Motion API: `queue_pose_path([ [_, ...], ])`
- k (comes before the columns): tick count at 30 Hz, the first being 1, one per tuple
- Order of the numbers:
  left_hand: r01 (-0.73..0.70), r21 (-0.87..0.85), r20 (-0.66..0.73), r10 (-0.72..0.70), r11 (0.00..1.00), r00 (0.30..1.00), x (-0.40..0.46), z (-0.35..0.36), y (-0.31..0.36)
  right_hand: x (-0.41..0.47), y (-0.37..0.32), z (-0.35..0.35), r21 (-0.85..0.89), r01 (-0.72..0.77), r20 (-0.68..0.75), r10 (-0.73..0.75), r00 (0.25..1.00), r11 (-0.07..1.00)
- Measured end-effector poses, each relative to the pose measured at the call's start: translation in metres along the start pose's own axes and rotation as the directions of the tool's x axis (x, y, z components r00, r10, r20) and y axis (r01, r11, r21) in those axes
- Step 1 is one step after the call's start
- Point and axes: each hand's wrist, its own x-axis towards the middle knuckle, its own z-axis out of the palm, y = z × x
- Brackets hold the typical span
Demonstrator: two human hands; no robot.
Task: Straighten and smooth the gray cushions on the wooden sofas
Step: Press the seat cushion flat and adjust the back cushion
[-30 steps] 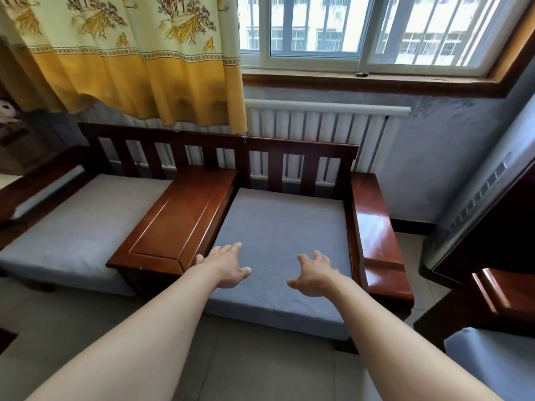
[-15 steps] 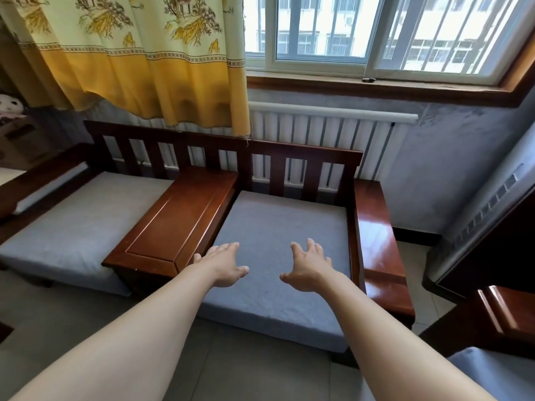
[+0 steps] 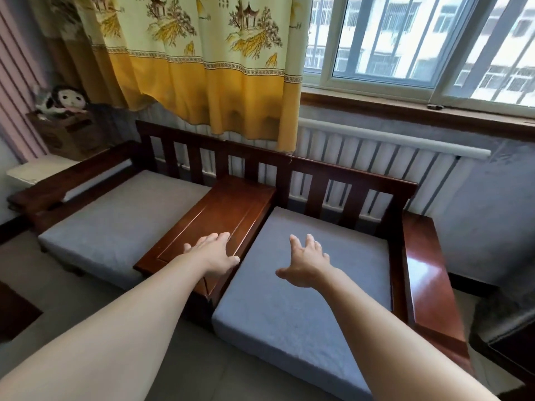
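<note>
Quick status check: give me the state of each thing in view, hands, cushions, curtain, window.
Left hand: open, fingers extended over the wooden centre armrest.
Right hand: open, fingers spread above the right cushion.
Right cushion: flat in its seat, surface looks smooth.
Left cushion: flat, untouched.
Curtain: drawn partway, hem hanging over the sofa back.
Window: appears closed.

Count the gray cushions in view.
2: one cushion on the left seat, one cushion on the right seat under the hands. Others may lie out of frame.
</note>
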Motion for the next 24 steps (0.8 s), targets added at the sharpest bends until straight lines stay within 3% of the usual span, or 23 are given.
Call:
queue_pose_path([
  [9, -0.014, 0.012, -0.043, 0.014, 1.000, 0.999, 0.093, -0.069, -0.114, 0.097, -0.141, -0.017, -0.006, 0.037, -0.012, -0.037, 0.999, 0.999],
  [24, 0.215, -0.057, -0.034, -0.218, 0.975, 0.975, 0.211, -0.145, -0.327, 0.270, -0.375, 0.005, -0.076, 0.211, 0.025, -0.210, 0.977, 0.974],
])
